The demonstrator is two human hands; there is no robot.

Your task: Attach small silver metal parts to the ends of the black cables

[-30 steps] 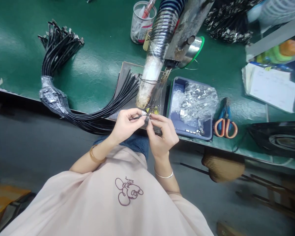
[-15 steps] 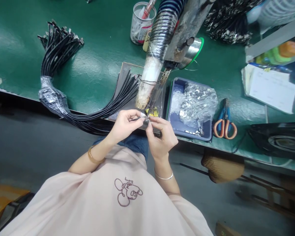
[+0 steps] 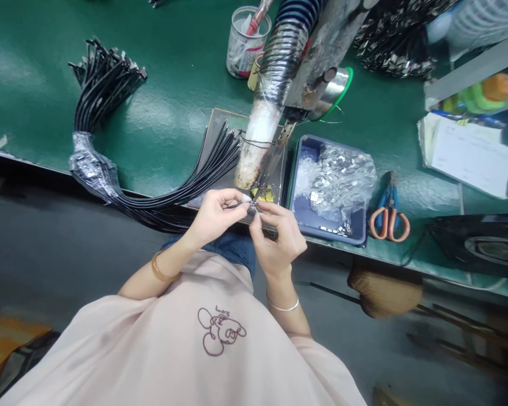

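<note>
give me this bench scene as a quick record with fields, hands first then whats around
left hand: fingers of the left hand pinch a thin dark wire
right hand: right hand has fingertips close to the left's; what they hold is too small to tell
cables: black cables, partly wrapped in plastic, at the person's left
above hands: ribbed hose with a whitish, stained end
right of hands: blue tray holding a clear bag; then orange-handled pliers
surface: green bench

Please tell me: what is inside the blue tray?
The blue tray holds a clear plastic bag of small silvery pieces, with loose metallic pieces by the tray's near edge. Whatever lies under the bag is covered.
</note>
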